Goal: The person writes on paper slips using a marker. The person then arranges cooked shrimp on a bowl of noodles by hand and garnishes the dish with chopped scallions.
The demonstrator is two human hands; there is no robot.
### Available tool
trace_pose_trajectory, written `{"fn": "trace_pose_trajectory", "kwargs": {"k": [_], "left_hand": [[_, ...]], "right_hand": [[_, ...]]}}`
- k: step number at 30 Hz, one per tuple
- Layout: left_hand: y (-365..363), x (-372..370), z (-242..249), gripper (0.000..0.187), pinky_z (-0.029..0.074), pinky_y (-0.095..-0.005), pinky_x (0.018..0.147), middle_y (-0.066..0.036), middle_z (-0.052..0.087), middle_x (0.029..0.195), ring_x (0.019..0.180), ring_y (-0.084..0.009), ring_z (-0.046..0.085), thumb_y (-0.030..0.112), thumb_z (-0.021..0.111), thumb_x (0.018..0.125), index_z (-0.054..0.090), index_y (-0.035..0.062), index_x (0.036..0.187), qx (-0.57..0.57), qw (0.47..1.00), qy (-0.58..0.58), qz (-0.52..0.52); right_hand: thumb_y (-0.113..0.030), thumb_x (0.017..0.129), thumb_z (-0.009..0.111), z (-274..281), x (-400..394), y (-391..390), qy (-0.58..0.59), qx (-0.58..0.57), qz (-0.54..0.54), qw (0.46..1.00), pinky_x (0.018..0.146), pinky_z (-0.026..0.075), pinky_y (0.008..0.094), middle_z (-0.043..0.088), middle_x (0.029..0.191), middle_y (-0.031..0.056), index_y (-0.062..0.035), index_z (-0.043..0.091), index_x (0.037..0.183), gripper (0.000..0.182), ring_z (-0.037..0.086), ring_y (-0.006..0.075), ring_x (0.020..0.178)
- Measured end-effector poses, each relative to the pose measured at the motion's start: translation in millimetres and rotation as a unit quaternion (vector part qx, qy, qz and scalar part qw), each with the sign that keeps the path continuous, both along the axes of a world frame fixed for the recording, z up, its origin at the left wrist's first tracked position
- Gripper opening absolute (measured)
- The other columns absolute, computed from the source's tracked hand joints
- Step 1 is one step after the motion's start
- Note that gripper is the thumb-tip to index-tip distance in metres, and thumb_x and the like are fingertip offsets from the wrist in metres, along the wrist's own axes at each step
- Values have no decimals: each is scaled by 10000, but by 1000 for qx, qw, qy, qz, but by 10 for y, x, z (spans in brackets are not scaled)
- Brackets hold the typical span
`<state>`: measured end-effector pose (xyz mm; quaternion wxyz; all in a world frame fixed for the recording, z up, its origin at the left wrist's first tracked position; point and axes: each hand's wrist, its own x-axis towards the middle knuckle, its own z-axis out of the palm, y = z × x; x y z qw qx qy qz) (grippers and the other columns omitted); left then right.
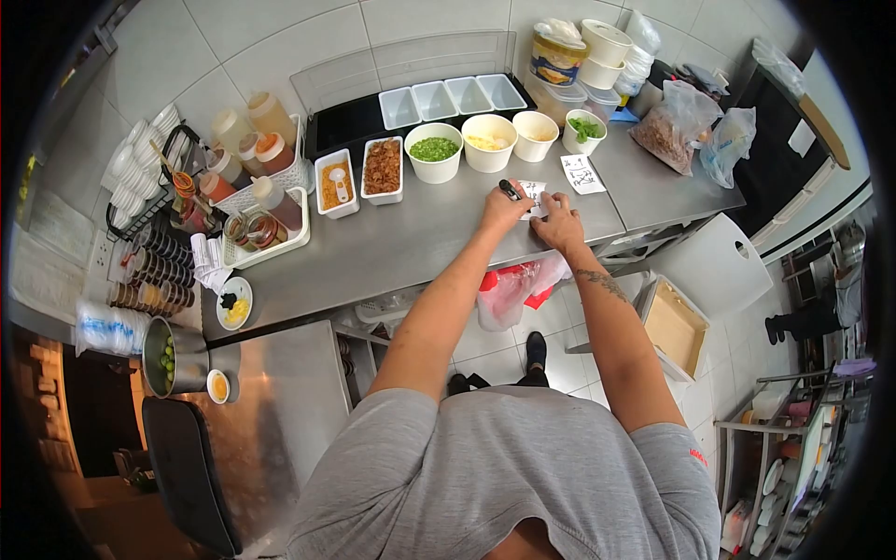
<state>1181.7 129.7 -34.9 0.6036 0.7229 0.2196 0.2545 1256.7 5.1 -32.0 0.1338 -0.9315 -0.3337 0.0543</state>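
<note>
My left hand [501, 211] is closed around a black marker [510, 189]. It rests over a small white slip of paper [534, 191] with dark handwriting on the steel counter. The marker's tip is hidden. Fingers of my right hand [558, 224] lie on the slip's near right edge, spread and holding nothing. To the right of it is a second white slip [582, 175] covered with dark writing. Just behind my hands stand white tubs of chopped green onion [435, 149], a pale yellow chopped food [488, 140], another pale food [535, 133] and green leaves [584, 129].
Trays of brown bits [383, 168] and orange-yellow food [337, 183] with a spoon sit left. Sauce bottles [277, 202] fill baskets further left. Bagged food [676, 131] lies at right. Below the counter are a pink plastic bag [509, 294] and a white chair [714, 266].
</note>
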Motion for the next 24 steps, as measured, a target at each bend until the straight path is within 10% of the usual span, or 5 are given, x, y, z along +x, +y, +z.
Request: {"fn": "trace_pose_trajectory", "kwargs": {"k": [24], "left_hand": [[-70,157,-111,187,461,-311,566,-85,603,635,593,-169,574,188,661,675,577,36,745,45,999,16,-19]], "right_hand": [[-169,797,476,-164,120,-53,-46,17,49,998,960,353,419,403,1284,85,-144,442,1298,503,478,260,1122]]}}
